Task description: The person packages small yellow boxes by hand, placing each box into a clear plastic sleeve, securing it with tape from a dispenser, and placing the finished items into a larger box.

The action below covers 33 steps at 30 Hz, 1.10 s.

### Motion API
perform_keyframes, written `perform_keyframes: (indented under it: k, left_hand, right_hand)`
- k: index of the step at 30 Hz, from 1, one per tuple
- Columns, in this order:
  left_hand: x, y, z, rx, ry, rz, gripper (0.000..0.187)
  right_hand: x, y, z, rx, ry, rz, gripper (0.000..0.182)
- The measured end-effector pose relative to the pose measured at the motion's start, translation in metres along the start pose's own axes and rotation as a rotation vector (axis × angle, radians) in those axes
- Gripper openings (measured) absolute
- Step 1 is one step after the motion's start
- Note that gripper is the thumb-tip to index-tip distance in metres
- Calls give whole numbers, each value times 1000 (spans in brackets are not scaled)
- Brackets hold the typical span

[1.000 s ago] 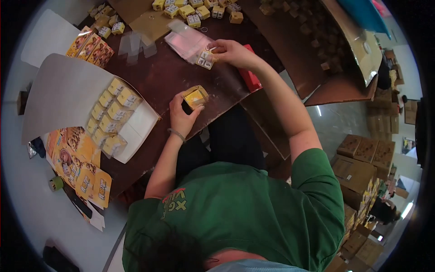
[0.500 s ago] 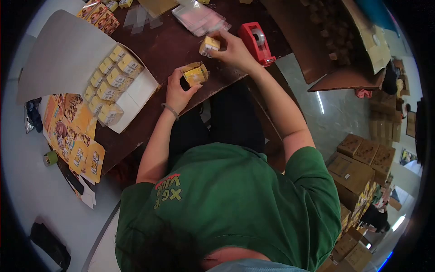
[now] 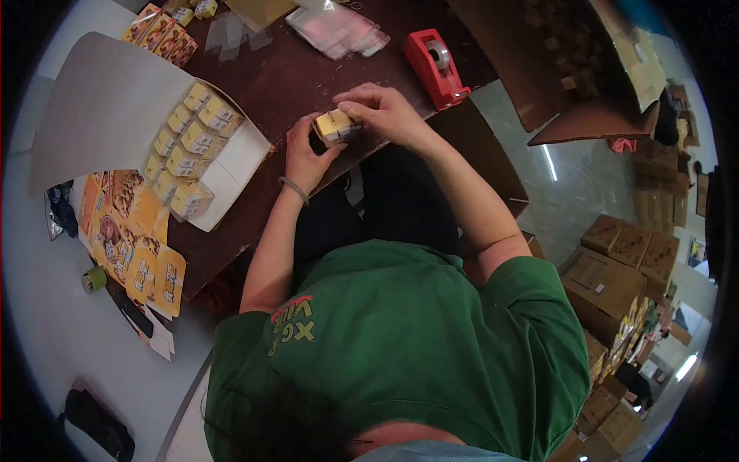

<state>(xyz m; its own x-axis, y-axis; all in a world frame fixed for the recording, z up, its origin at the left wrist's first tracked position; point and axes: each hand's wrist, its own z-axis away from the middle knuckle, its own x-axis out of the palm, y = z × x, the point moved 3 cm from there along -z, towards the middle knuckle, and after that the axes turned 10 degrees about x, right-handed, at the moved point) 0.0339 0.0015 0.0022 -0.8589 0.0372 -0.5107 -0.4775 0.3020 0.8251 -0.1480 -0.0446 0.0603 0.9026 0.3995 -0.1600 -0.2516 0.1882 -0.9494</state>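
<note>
In my left hand (image 3: 309,152) is a clear plastic box, its fingers and thumb closed around the sides. A small yellow-and-white box (image 3: 334,124) sits at the open top of the clear box; how deep it goes in cannot be seen. My right hand (image 3: 383,115) comes from the right, with its bent fingertips on that small box's right edge. Left of my hands, a white carton (image 3: 233,168) with its lid raised holds rows of similar clear-wrapped yellow boxes (image 3: 185,163).
A red tape dispenser (image 3: 436,69) stands beyond my right hand. Flat clear plastic sleeves (image 3: 336,31) lie at the table's far side. Printed orange card sheets (image 3: 131,239) are on the left. A large open cardboard box (image 3: 570,108) stands at right.
My right hand has moved down and left, bringing the small yellow box from beside the clear box to its opening. My left hand still holds the clear box in nearly the same place.
</note>
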Motion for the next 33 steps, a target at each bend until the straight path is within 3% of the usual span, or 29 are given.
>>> perform_keyframes:
  k: [1,2,3,5,6,9,11,12,13,14,18,22,25,27,33]
  left_hand:
    - [-1,0,0,10,-26,16,65]
    - [-3,0,1,19,-50,31,68]
    - [-6,-1,1,28,-72,47,70]
    - [-11,-1,-5,-184,-74,1101,69]
    - [-13,1,-6,-175,-48,1097,59]
    - [-5,14,-19,-139,-11,811,42]
    - [-6,14,-25,-105,-1,839,37]
    - [-8,13,-27,-73,-13,824,36]
    - [-7,13,-21,-60,-38,810,36]
    - [-7,18,-20,-200,-30,882,33]
    - [-3,6,-14,-168,29,853,31]
    - [-1,2,-14,-110,20,899,31]
    - [1,4,-12,-142,67,888,32]
    - [5,2,-11,-144,108,857,35]
    - [-2,14,-2,20,134,1217,65]
  right_hand:
    - [11,5,1,209,-75,-143,32]
    - [17,16,-2,238,-62,-230,30]
    - [21,20,-5,129,23,-179,28]
    - [28,14,-6,-94,190,-75,24]
    - [29,16,-4,-18,196,-54,18]
    - [27,14,5,-196,242,-111,19]
    - [26,-7,38,-630,482,119,28]
    - [27,-11,50,-817,365,272,36]
    - [32,-16,51,-867,294,383,39]
    - [38,-22,54,-904,231,489,41]
    - [30,-39,25,-477,180,341,37]
    - [28,-35,18,-423,94,348,27]
    - [24,-24,9,-447,111,363,18]
    - [27,-21,7,-356,140,279,15]
    - [32,-8,0,-221,89,112,16]
